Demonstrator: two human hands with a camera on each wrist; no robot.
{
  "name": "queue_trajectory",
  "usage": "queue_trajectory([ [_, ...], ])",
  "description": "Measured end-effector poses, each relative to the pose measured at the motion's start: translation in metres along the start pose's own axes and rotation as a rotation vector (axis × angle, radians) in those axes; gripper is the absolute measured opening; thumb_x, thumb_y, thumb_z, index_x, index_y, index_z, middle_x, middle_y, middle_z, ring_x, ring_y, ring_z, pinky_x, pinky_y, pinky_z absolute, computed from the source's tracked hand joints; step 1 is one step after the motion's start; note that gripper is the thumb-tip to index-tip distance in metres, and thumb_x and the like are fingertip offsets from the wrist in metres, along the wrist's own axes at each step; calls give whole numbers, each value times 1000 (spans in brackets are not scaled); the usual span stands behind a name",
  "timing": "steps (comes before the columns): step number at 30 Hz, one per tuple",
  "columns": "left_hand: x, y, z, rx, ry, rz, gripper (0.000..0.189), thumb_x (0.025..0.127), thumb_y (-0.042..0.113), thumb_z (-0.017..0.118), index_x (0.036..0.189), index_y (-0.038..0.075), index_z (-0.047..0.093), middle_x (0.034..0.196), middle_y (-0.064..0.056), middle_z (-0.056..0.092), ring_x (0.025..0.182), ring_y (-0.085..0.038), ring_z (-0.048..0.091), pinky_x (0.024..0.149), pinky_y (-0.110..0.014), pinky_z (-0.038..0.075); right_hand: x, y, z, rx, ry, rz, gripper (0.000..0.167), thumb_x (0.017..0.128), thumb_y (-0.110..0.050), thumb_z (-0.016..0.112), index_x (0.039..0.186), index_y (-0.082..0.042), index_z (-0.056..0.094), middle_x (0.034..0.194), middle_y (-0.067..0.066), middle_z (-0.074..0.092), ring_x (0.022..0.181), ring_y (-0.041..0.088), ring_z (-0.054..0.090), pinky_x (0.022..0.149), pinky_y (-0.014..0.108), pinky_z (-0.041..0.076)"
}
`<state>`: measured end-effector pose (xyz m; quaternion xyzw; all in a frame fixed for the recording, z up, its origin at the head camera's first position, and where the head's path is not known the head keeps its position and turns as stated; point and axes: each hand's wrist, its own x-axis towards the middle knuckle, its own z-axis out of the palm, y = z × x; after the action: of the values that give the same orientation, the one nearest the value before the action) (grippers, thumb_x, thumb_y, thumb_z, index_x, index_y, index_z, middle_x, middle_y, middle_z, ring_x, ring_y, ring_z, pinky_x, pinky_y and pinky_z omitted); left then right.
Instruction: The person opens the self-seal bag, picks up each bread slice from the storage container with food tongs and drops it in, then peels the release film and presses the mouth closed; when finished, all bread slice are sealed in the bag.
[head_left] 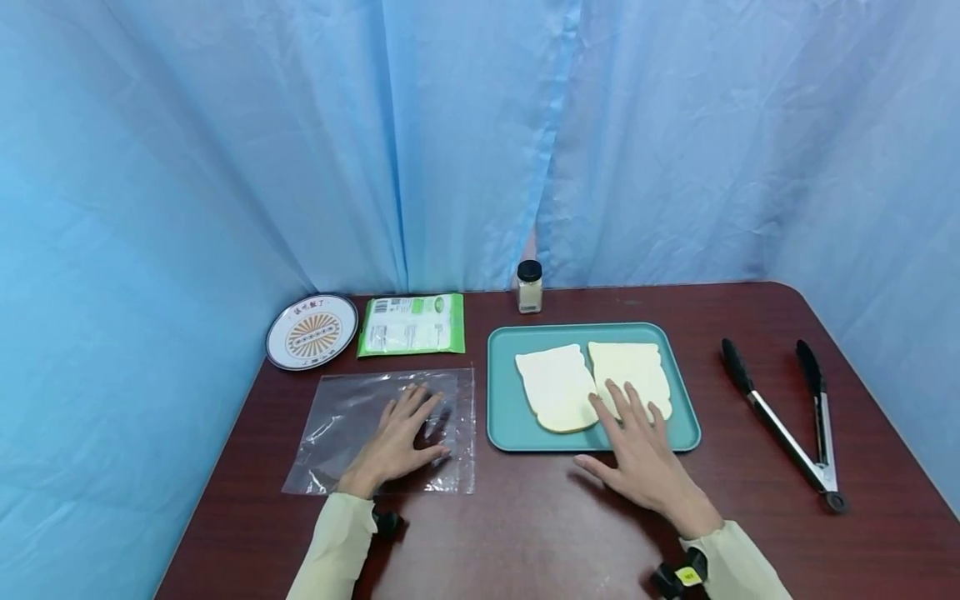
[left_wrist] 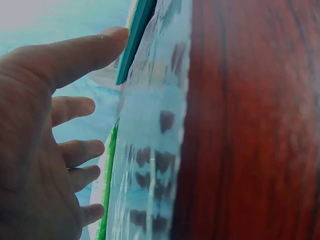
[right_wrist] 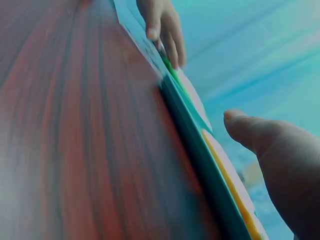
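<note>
My left hand [head_left: 399, 442] hovers with spread fingers above a clear plastic bag [head_left: 337, 417] lying flat on the table. In the left wrist view a gap shows between the fingertips [left_wrist: 92, 150] and the bag [left_wrist: 155, 150]. Over the near right side of a teal tray [head_left: 502, 392], my right hand [head_left: 641, 458] holds nothing, its fingers extended. Two bread slices lie side by side on that tray: a left slice [head_left: 557, 392] and a right slice [head_left: 628, 367], which the right fingers partly cover from the head camera. Only the right thumb [right_wrist: 250, 130] shows clearly in the right wrist view.
A round patterned plate [head_left: 312, 332] sits at the back left, beside a green and white packet [head_left: 414, 325]. Behind the tray stands a small black-capped jar [head_left: 529, 287]. Spread tongs [head_left: 787, 437] lie on the right. Blue curtains [head_left: 465, 150] hang around the table [head_left: 525, 533].
</note>
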<state>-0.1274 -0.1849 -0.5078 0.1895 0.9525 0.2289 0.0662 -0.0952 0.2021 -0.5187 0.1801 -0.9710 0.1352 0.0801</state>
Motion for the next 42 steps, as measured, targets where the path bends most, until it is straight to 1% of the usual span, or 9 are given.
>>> queue_trajectory([
  [7,1,0,4,-4,9,5,82,86,40,77,154,14,40,165,-17,29,156,-40,18,124,-65,19,18,-32,9,-7,9,-122,91,84,-64,68,154,-14,39,164,19,29,151,43,26,111,72,30],
  [11,3,0,4,-9,8,3,82,86,41,78,154,14,40,165,-16,29,156,-39,18,125,-64,19,27,-47,13,2,15,-173,89,85,-64,67,153,-14,41,162,19,32,150,43,29,110,71,33],
  [18,7,-2,3,-27,7,26,82,84,39,80,152,12,44,164,-18,30,155,-40,19,126,-62,20,40,-70,21,20,-20,-209,87,87,-67,62,153,-15,41,163,16,33,152,41,29,114,68,32],
  [23,8,-3,-1,-41,-3,35,81,83,37,81,150,10,46,163,-20,31,155,-42,20,125,-62,20,50,-83,27,46,-53,-221,87,88,-68,59,155,-16,38,164,16,32,153,39,27,116,67,30],
  [27,8,-6,-3,-48,-11,41,80,83,35,82,150,10,46,163,-21,32,154,-42,21,125,-64,20,56,-92,33,46,-78,-236,86,89,-69,57,155,-16,37,163,15,32,153,39,26,117,67,29],
  [32,9,-8,-5,-50,-13,40,81,82,36,82,150,10,46,163,-20,32,154,-42,21,124,-65,19,63,-103,40,51,-112,-248,86,91,-69,54,155,-15,37,164,15,31,154,39,25,120,65,27],
  [39,11,-8,-5,-37,-32,32,81,83,37,81,150,11,46,163,-19,32,155,-42,20,124,-66,19,73,-112,49,22,-174,-255,85,93,-71,47,156,-16,35,166,11,27,156,35,21,123,63,25],
  [42,11,-8,-5,-39,-38,35,81,82,37,81,150,10,46,163,-20,31,155,-42,19,125,-65,17,77,-115,52,22,-184,-252,84,93,-71,48,156,-16,35,166,11,28,156,35,21,123,63,25],
])
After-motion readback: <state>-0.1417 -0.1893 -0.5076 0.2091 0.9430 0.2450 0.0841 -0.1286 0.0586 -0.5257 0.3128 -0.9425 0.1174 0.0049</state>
